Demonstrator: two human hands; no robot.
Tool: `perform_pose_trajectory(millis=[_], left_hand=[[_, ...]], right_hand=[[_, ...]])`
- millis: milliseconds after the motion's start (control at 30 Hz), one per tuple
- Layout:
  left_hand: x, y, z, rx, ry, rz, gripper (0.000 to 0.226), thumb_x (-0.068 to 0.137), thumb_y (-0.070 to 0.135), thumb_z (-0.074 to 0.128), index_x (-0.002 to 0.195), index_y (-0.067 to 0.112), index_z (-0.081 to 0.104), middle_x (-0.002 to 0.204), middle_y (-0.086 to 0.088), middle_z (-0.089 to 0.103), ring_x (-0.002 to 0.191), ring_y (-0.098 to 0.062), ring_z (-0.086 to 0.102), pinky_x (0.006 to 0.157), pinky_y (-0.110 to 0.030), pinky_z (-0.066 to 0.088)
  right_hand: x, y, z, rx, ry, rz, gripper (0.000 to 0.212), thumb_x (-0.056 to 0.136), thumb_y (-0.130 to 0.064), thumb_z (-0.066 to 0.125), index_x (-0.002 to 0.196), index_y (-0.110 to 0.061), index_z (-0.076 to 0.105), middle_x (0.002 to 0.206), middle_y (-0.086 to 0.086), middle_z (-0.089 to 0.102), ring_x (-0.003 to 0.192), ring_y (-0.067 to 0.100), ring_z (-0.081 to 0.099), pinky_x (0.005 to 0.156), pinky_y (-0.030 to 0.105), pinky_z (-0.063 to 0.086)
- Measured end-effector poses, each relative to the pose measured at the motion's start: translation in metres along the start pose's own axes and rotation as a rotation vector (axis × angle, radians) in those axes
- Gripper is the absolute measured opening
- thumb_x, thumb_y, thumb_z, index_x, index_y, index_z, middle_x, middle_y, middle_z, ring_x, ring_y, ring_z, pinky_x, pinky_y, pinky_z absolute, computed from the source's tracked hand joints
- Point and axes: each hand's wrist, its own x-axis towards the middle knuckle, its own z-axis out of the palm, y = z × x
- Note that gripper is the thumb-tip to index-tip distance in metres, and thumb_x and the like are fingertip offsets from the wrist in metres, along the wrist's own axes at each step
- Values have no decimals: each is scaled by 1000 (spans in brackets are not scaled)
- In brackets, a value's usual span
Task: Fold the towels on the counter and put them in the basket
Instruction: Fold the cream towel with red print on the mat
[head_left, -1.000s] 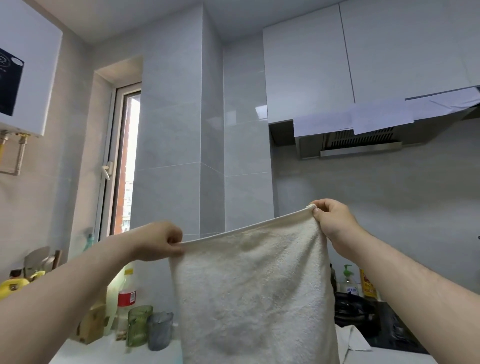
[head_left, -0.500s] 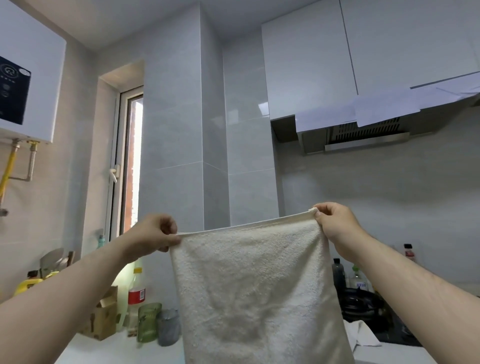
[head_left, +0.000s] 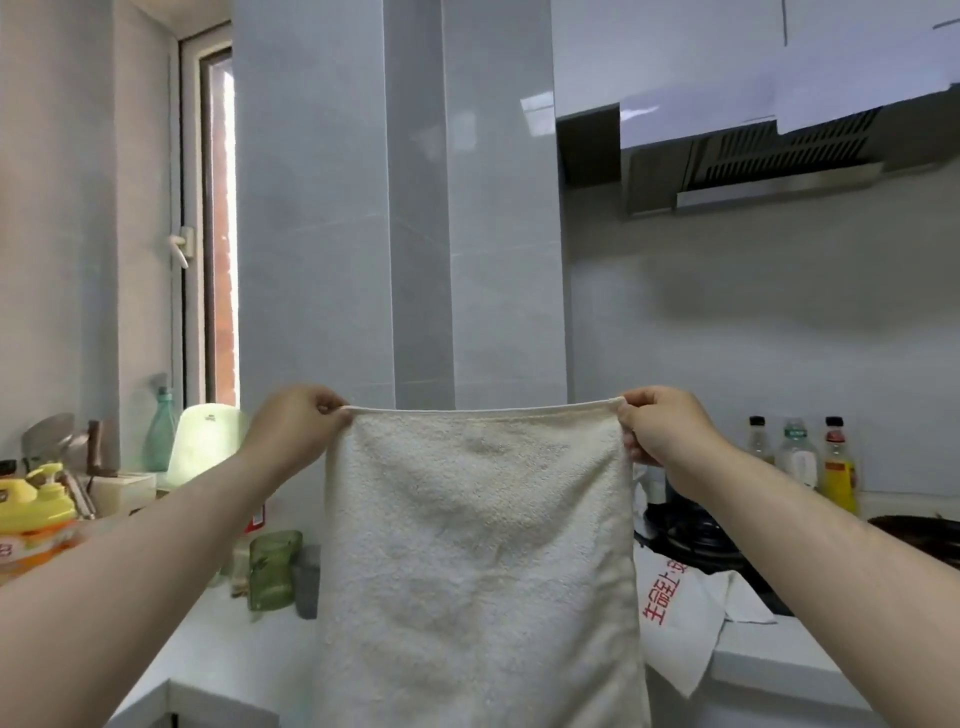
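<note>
Towel (head_left: 478, 561) held up above the counter (head_left: 223, 639), stretched by its two top corners.
The left hand (head_left: 296, 431) pinches the top left corner and the right hand (head_left: 660, 426) pinches the top right one. The fingers of both are curled tight over the hem, so the top edge runs taut and level. The rest hangs straight down in front of the counter, with its lower end out of view. It looks like thick cream terry: soft, limp and light, rough enough not to slip, and with nothing to break. It likely keeps no shape of its own and sags wherever it is unsupported. The hemmed corners seem the best hold, since they give a straight edge to bring together for the fold. A white cloth with red print (head_left: 680, 623) lies on the right part of the counter, drooping over its edge. No basket shows.
</note>
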Motion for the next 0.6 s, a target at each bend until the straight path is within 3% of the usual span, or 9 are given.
perform_pose_trajectory(millis=[100, 167, 267, 333, 500, 600], left_hand=[[0, -25, 41, 71, 35, -47, 20, 92, 33, 62, 96, 18, 74, 95, -1, 70, 90, -21, 61, 76, -32, 47], [-1, -41, 72, 42, 7, -116, 21, 92, 30, 60, 91, 14, 73, 89, -1, 70, 82, -22, 62, 72, -31, 48], [0, -64, 126, -235, -78, -323, 21, 86, 13, 59, 68, 6, 68, 62, -9, 70, 60, -28, 65, 67, -43, 59], [-1, -83, 165, -439, -87, -447, 18, 79, 4, 57, 62, 5, 64, 59, -16, 67, 52, -27, 61, 64, -53, 57], [-10, -117, 257, -484, -90, -496, 17, 82, 5, 53, 69, 10, 63, 62, -16, 65, 55, -25, 59, 58, -42, 50], [-21, -136, 307, -426, -142, -358, 11, 84, 15, 52, 84, 18, 62, 75, -6, 69, 70, -27, 65, 69, -42, 54]], right_hand=[[11, 32, 25, 75, -21, 139, 10, 99, -9, 50, 106, -11, 58, 81, 12, 60, 61, 18, 62, 47, 25, 56], [19, 57, 43, 136, -27, 221, 13, 99, -5, 47, 109, -11, 54, 95, 14, 60, 63, 20, 67, 46, 26, 57], [30, 102, 66, 225, -9, 329, 25, 99, 4, 38, 119, -6, 50, 110, 22, 58, 75, 27, 70, 52, 30, 60], [40, 134, 78, 269, 22, 366, 37, 96, 11, 35, 129, -1, 46, 116, 27, 57, 82, 28, 69, 57, 31, 60], [68, 209, 107, 362, 80, 384, 33, 93, 14, 43, 123, 9, 54, 94, 18, 62, 72, 18, 64, 56, 19, 58], [85, 246, 117, 295, 117, 345, 27, 91, 11, 52, 117, 7, 58, 86, 12, 63, 72, 17, 64, 61, 20, 59]])
